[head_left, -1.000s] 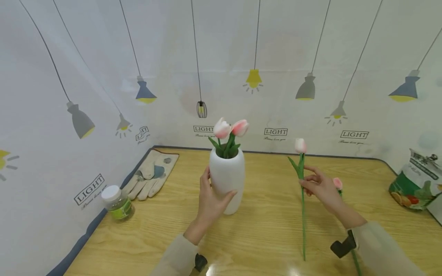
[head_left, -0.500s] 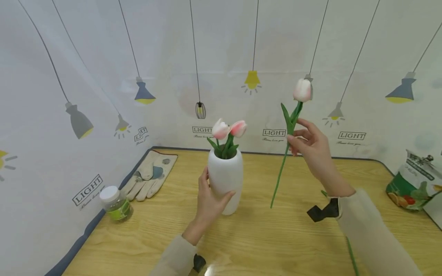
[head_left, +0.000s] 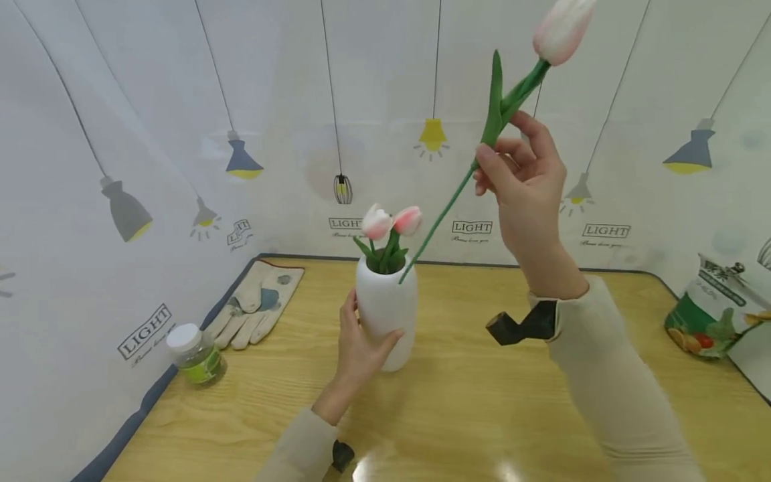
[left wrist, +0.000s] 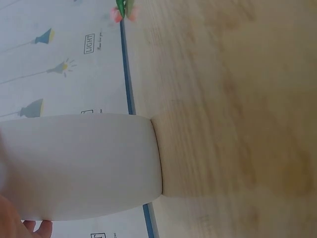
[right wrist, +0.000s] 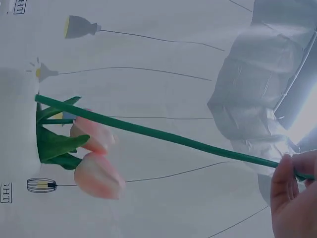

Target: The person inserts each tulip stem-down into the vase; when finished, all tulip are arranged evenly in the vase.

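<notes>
A white vase (head_left: 390,308) stands upright on the table, with two pink-and-white tulips (head_left: 391,222) in its mouth. My left hand (head_left: 361,341) grips the vase round its lower left side; the left wrist view shows the vase's base (left wrist: 143,163) on the wood. Up at the right, my right hand (head_left: 523,177) pinches a third tulip (head_left: 446,204) just below its leaves, tilted with its bloom at the upper right. In the head view the lower end of its stem overlaps the vase's rim; the right wrist view shows this stem (right wrist: 163,135) crossing in front of the tulips.
A pair of work gloves (head_left: 259,304) lies at the back left, near a small jar with a white lid (head_left: 195,355). A green-and-white bag (head_left: 711,308) stands at the far right. A wall sheet printed with lamps (head_left: 434,137) rises behind the table (head_left: 470,402).
My right hand has lifted the tulip from the right side of the table up and left, bringing its stem end over to the vase. My left hand stays on the vase.
</notes>
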Available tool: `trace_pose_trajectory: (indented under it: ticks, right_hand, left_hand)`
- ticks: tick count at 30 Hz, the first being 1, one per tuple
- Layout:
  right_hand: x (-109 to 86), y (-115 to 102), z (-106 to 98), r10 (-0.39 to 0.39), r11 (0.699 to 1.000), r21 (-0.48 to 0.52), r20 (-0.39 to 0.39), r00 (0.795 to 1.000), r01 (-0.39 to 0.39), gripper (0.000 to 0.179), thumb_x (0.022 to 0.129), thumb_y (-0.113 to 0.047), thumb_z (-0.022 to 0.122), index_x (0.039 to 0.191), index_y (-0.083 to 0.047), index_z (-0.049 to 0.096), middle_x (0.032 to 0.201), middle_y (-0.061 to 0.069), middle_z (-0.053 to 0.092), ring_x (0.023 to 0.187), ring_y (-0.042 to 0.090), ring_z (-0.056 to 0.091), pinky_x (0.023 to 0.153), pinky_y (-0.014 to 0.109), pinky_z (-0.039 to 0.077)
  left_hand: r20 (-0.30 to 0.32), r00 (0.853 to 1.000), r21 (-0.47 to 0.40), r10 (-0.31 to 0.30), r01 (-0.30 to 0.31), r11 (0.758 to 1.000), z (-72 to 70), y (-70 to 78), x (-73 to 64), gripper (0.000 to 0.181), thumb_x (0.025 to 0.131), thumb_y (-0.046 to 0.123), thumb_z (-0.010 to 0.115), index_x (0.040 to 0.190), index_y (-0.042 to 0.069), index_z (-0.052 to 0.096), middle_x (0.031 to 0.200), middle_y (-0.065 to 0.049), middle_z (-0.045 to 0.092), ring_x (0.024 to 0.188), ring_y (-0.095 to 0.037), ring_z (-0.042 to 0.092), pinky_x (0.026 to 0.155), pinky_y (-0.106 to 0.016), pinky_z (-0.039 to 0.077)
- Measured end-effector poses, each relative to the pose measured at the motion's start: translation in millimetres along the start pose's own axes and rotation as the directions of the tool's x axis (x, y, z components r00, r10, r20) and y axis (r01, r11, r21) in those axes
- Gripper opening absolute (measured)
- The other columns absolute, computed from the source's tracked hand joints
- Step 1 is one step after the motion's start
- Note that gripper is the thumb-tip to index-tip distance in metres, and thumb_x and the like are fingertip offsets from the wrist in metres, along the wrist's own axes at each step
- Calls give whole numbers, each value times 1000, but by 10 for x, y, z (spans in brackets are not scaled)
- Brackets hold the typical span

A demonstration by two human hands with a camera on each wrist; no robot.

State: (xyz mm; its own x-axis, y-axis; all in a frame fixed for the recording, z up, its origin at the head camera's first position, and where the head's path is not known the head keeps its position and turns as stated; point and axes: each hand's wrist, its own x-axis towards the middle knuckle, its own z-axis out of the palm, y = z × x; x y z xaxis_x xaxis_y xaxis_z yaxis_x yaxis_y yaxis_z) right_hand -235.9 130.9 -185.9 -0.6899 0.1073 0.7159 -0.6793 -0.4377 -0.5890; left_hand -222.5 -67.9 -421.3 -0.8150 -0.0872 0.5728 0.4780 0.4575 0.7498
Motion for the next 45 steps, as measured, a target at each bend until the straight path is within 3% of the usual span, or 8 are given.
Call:
trace_pose_trajectory:
  ticks: [7, 14, 21, 24, 28, 36, 40, 45]
  right_hand:
    - [-118, 186, 118, -147, 987, -65, 12, 989, 147, 36, 79, 7, 58, 111, -7, 54, 79, 5, 58, 59, 15, 55, 50, 22, 48]
    - [-408, 542, 59, 12, 936, -351, 123, 992, 32, 34, 81, -5, 61, 114, -6, 53, 80, 0, 60, 58, 13, 56, 47, 22, 48]
    - [-762, 820, 93, 201, 770, -638, 202, 959, -27, 21, 82, -15, 62, 102, -8, 60, 86, 11, 65, 57, 15, 60, 45, 25, 49]
    - [-843, 906, 79, 232, 690, -723, 173, 957, -36, 17, 81, -19, 64, 93, -7, 62, 87, 9, 64, 58, 13, 58, 47, 23, 48]
    - [-891, 989, 25, 251, 630, -775, 134, 959, -56, 20, 79, -21, 65, 91, -5, 63, 88, 8, 62, 56, 12, 52, 47, 20, 45]
    - [-946, 901, -106, 294, 706, -697, 128, 947, -125, 27, 78, -18, 67, 102, -5, 62, 99, 11, 62, 53, 13, 55, 49, 22, 48]
    - [-1006, 774, -364, 319, 741, -650, 124, 939, -166, 29, 80, -11, 64, 108, -5, 58, 95, 7, 59, 52, 11, 55, 45, 22, 46]
    - [-1139, 673, -925, 374, 710, -665, 78, 924, -231, 30, 83, -8, 60, 112, -5, 56, 86, -10, 57, 50, 10, 54, 40, 25, 42]
  left_hand:
    - [0, 1000, -35, -6, 6, 999, -9, -38, -2, 95, 66, 30, 77, 138, 13, 18, 129, -13, 36, 117, -27, 41, 90, -49, 44]
    - [1, 1000, -34, -7, 7, 999, -7, -51, 1, 96, 66, 34, 76, 139, 15, 17, 129, -12, 36, 116, -27, 41, 90, -49, 44]
    - [-1, 1000, -5, 25, -25, 1000, 9, -45, 25, 95, 67, 35, 75, 139, 15, 15, 129, -13, 36, 116, -25, 40, 88, -48, 45]
    - [14, 1000, -13, 11, -11, 1000, 19, -42, 22, 95, 68, 37, 74, 140, 19, 14, 130, -11, 35, 117, -24, 39, 88, -48, 45]
    - [21, 1000, -33, -8, 8, 999, 19, -37, 13, 95, 69, 37, 74, 140, 19, 14, 131, -10, 34, 118, -25, 39, 88, -49, 44]
    - [22, 1000, -31, -3, 3, 999, 9, -32, 21, 95, 68, 33, 75, 139, 17, 14, 130, -12, 34, 117, -27, 40, 88, -48, 45]
    - [20, 1000, -41, 15, -14, 999, 24, -48, 25, 96, 67, 32, 76, 139, 18, 15, 131, -11, 34, 116, -27, 42, 88, -48, 45]
    - [3, 1000, -38, 17, -17, 999, 23, -53, 10, 96, 66, 32, 77, 139, 17, 15, 131, -11, 34, 117, -26, 41, 88, -48, 45]
